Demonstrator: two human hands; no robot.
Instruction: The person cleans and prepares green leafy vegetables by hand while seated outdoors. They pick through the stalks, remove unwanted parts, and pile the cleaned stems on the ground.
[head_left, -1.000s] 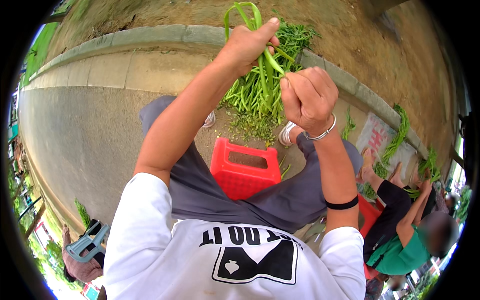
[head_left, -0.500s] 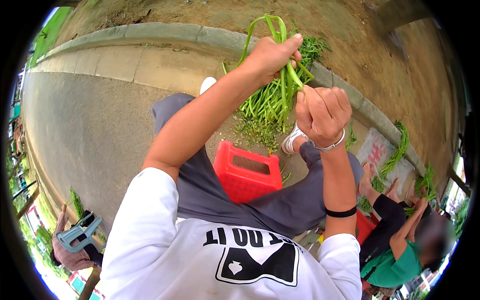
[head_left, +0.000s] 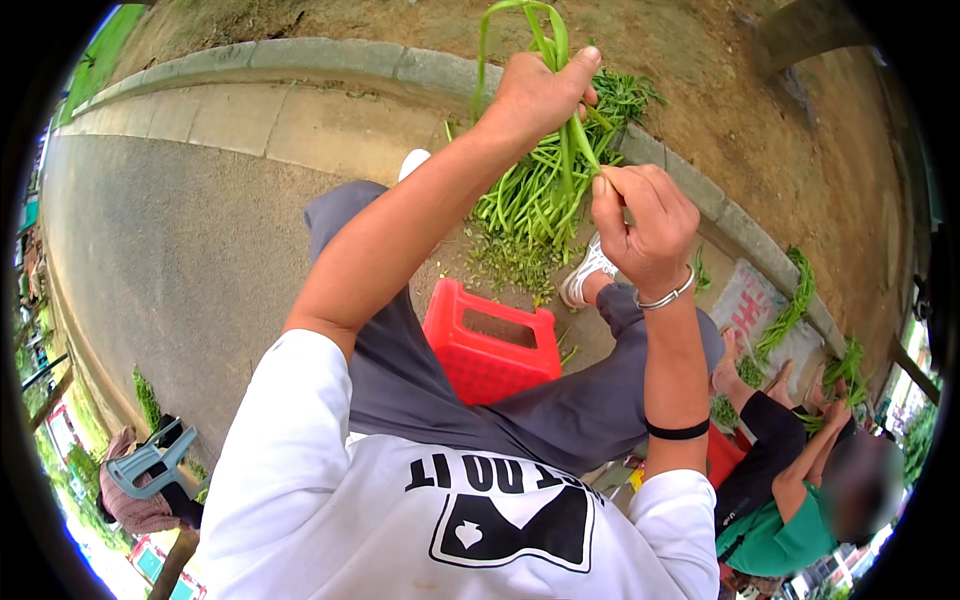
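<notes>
My left hand [head_left: 543, 92] is closed around several long green leafy-vegetable stalks [head_left: 560, 40], which loop up above the fist and hang below it. With thumb and forefinger, my right hand [head_left: 650, 225] pinches the thin end of one of these stalks, drawn taut between the two hands. Beneath them lies a heap of cut green stalks [head_left: 520, 195] on the pavement, with leafy tops toward the kerb. Small leaf scraps [head_left: 510, 262] are scattered at its near side.
A red plastic stool [head_left: 495, 350] stands between my legs. A stone kerb [head_left: 330, 62] curves past the heap, with bare soil beyond. At right another person in a green shirt [head_left: 785, 530] sits handling greens beside a sack [head_left: 745, 300]. A grey-blue chair [head_left: 155, 460] is at lower left.
Both hands have shifted slightly upward in view, the left one a little more, along with the held stalks. The pinch on the stalk end stays.
</notes>
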